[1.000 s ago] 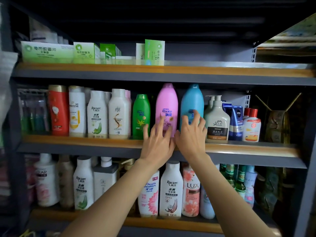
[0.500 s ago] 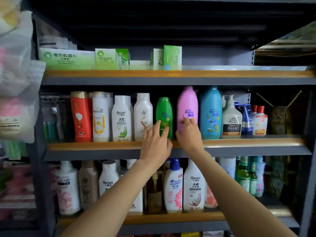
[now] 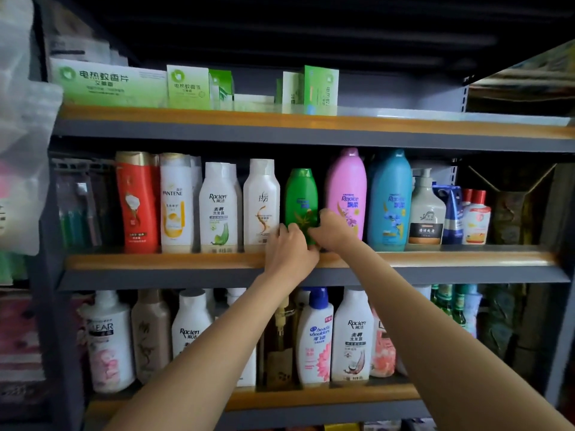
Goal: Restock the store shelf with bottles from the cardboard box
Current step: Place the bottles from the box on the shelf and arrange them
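Two hands meet at the centre of the frame, both closing in on the green bottle (image 3: 301, 200) that stands on the middle shelf (image 3: 161, 262). That shelf looks well filled: to the left of centre a red bottle (image 3: 137, 200), a Pantene bottle (image 3: 175, 203) and two white ones stand in line, and to the right the pink bottle (image 3: 347, 191) and the blue bottle (image 3: 389, 200) stand close together, with smaller items trailing toward the right edge. The lower shelf, along the bottom of the frame, is crowded too, and green cartons (image 3: 186, 85) sit on the top shelf in the upper left. So most of the restocking seems done here, going by the full rows; the cardboard box is not in view, so what remains in it cannot be judged. Now the grip. The left hand (image 3: 289, 253) has its fingers curled against the lower left flank of the green bottle, and the right hand (image 3: 334, 228) curls in from the other side, knuckles just beside the pink bottle. Both hands are half closed around the bottle's base, and it looks like a two-sided clasp, though motion blur makes it hard to say how firmly they press. The green bottle stands upright, its base behind the shelf's wooden lip, between the white bottle and the pink one.
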Tool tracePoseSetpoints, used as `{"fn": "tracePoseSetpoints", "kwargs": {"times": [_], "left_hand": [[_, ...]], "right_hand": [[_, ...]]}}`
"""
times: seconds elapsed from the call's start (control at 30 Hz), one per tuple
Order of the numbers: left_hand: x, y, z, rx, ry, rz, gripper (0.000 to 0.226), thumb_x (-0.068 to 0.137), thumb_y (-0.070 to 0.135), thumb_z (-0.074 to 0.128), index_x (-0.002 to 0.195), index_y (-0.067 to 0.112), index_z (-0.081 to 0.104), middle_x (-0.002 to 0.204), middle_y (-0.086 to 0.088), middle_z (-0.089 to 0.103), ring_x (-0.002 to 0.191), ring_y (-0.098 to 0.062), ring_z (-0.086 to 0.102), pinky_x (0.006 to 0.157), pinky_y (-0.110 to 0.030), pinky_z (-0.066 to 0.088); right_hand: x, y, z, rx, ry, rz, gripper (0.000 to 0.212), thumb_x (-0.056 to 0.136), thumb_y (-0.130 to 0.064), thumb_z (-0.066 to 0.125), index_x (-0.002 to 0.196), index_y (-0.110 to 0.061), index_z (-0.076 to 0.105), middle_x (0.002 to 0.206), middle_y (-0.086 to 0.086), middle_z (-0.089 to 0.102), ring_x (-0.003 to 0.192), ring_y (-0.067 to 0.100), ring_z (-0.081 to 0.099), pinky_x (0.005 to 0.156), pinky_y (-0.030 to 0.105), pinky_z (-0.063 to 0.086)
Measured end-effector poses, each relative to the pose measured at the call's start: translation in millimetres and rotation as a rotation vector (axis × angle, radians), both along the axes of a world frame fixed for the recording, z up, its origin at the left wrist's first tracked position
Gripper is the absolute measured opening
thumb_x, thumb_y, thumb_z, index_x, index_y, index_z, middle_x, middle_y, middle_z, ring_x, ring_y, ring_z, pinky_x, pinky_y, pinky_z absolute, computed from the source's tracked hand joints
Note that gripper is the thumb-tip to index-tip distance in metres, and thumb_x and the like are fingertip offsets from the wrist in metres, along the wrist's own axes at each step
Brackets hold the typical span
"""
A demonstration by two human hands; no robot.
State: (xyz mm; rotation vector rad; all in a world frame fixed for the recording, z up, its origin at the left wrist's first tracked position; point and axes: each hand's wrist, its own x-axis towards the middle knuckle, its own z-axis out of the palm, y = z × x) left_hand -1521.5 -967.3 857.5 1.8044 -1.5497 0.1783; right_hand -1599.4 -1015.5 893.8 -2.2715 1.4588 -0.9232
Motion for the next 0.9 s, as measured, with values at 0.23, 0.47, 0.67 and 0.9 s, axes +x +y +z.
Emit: {"fn": "tracePoseSetpoints", "kwargs": {"times": [0.23,0.47,0.67,0.9], "left_hand": [[2,0,3,0.01,0.104,-0.022,0.042,0.087,0.03,0.058,0.116,0.003,0.044,0.12,-0.015,0.052,0.114,-0.031,0.048,0.093,-0.041,0.044],[-2,6,0,-0.052,0.044,0.014,0.043,0.087,0.029,0.057,0.118,0.003,0.044,0.121,-0.014,0.051,0.115,-0.03,0.046,0.094,-0.038,0.043],[-17,17,7,-0.325,-0.12,-0.057,0.044,0.087,0.013,0.05,0.129,0.004,0.043,0.132,-0.01,0.042,0.119,-0.026,0.045,0.098,-0.03,0.035],[-45,-12,23,-0.107,0.12,-0.213,0.051,0.09,0.014,0.052,0.137,0.003,0.034,0.138,-0.012,0.042,0.125,-0.026,0.043,0.098,-0.031,0.034]], "right_hand": [[-1,-3,-1,-0.007,0.053,0.033,0.029,0.092,-0.011,0.048,0.117,0.003,0.048,0.092,0.009,0.047,0.085,0.021,0.045,0.07,0.029,0.034],[-3,3,3,-0.004,0.008,0.063,0.012,0.093,-0.01,0.049,0.099,-0.001,0.053,0.075,0.003,0.047,0.083,0.021,0.046,0.05,0.023,0.031],[-26,2,4,-0.362,-0.352,-0.173,0.028,0.089,-0.009,0.048,0.115,-0.004,0.06,0.111,0.019,0.063,0.101,0.035,0.06,0.084,0.037,0.046],[-56,-13,24,-0.349,-0.096,-0.154,0.063,0.09,-0.008,0.051,0.144,0.0,0.021,0.145,0.018,0.033,0.125,0.035,0.043,0.093,0.039,0.036]]}}
